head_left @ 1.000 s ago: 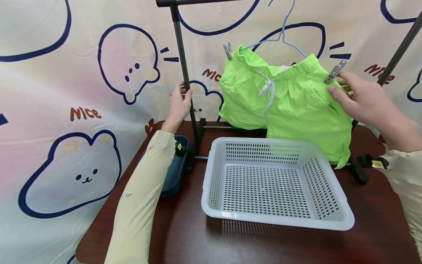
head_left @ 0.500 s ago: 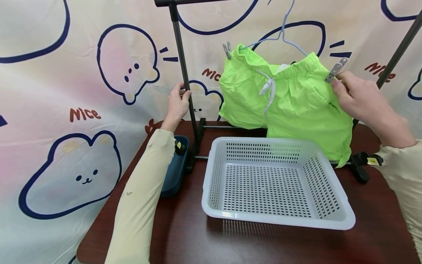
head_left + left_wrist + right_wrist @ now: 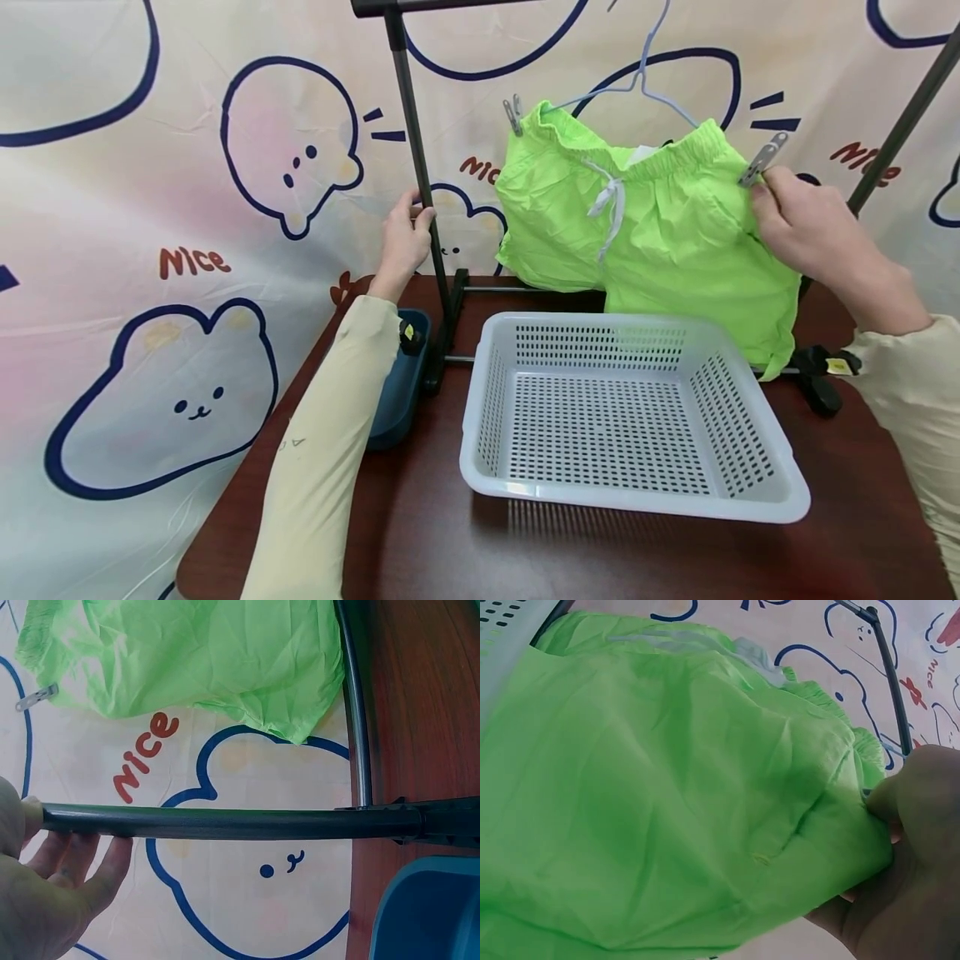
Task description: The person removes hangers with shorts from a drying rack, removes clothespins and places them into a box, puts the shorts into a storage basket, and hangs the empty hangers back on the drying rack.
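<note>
Bright green drawstring shorts [image 3: 675, 250] hang from a pale blue wire hanger [image 3: 642, 71], with a grey clothespin [image 3: 513, 117] at the left of the waistband and another clothespin [image 3: 763, 160] at the right. My right hand [image 3: 817, 225] pinches the shorts' right side just below that second clothespin; in the right wrist view the fabric [image 3: 675, 795] is held between thumb and fingers. On the left, my left hand [image 3: 405, 237] grips the black upright pole [image 3: 240, 823] of the clothes rack, the thumb on one side and fingers on the other.
A white perforated basket [image 3: 630, 502] with nothing in it stands on the dark wooden table [image 3: 427, 533] before the shorts. Beside the rack's left foot lies a blue tray [image 3: 388, 421], partly behind the left sleeve. A printed curtain [image 3: 150, 350] hangs behind.
My right hand has closed its fingers onto the shorts' right side and drawn slightly inward and left. The shorts have shifted slightly left. The left hand stays on the pole.
</note>
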Demonstrator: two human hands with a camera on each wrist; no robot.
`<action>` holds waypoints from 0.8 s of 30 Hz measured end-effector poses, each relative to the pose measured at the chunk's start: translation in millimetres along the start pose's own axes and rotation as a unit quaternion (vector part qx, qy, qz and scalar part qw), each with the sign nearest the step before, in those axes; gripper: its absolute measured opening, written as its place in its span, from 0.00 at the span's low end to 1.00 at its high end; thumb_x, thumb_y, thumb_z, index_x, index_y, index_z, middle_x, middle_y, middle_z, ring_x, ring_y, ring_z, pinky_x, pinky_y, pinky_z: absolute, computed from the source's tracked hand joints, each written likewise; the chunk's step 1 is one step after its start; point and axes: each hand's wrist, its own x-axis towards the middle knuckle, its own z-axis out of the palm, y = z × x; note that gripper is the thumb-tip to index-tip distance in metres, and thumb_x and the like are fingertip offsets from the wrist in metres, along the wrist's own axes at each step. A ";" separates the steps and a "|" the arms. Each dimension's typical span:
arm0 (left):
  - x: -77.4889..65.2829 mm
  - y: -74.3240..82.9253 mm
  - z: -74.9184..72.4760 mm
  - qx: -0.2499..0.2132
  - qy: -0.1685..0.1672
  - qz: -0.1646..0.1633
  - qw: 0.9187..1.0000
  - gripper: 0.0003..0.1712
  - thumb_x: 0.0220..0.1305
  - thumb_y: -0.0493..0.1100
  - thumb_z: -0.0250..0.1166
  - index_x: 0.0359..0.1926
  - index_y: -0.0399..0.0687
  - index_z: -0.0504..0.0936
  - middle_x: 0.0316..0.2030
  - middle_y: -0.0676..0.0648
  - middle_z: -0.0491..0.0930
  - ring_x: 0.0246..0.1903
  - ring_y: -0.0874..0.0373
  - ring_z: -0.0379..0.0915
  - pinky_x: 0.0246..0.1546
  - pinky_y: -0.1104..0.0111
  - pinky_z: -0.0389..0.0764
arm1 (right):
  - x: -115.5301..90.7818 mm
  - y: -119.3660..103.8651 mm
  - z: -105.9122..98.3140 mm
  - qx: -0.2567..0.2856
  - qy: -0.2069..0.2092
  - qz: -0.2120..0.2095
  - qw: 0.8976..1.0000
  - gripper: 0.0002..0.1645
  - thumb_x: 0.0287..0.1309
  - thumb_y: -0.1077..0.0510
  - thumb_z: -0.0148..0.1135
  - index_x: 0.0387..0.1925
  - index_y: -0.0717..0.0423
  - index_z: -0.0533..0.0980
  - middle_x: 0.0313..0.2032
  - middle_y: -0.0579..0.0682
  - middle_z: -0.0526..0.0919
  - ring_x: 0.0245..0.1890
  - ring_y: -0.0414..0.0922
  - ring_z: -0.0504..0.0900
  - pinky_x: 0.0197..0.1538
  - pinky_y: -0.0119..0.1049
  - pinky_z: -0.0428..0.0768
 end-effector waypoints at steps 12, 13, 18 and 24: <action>-0.9 0.2 -0.2 0.000 0.001 -0.004 1.000 0.21 0.76 0.47 0.50 0.67 0.53 0.68 0.56 0.42 0.78 0.49 0.50 0.76 0.53 0.57 0.78 | -3.6 6.7 10.2 0.023 0.138 -0.039 0.989 0.21 0.74 0.54 0.39 0.40 0.68 0.70 0.23 0.59 0.69 0.19 0.42 0.60 0.22 0.29 0.57; -1.0 0.2 -0.1 -0.001 0.002 -0.005 1.000 0.21 0.76 0.47 0.50 0.67 0.53 0.68 0.56 0.42 0.78 0.49 0.51 0.75 0.53 0.57 0.78 | -3.7 7.0 10.3 0.024 0.145 -0.042 0.988 0.21 0.74 0.54 0.39 0.39 0.69 0.70 0.22 0.59 0.69 0.19 0.41 0.60 0.22 0.28 0.56; -1.8 0.5 0.1 -0.004 0.000 -0.017 1.000 0.21 0.76 0.47 0.50 0.67 0.54 0.67 0.56 0.43 0.77 0.48 0.51 0.74 0.53 0.58 0.79 | -2.8 7.2 10.4 0.020 0.175 -0.061 0.983 0.20 0.73 0.55 0.41 0.37 0.69 0.70 0.21 0.58 0.68 0.17 0.38 0.59 0.21 0.27 0.55; -2.9 2.1 1.4 0.001 -0.002 -0.016 1.000 0.21 0.76 0.48 0.49 0.67 0.55 0.67 0.56 0.43 0.78 0.49 0.51 0.75 0.54 0.58 0.78 | -2.1 8.0 10.6 0.029 0.202 -0.073 0.976 0.20 0.73 0.56 0.42 0.35 0.70 0.70 0.22 0.59 0.69 0.20 0.31 0.57 0.23 0.26 0.55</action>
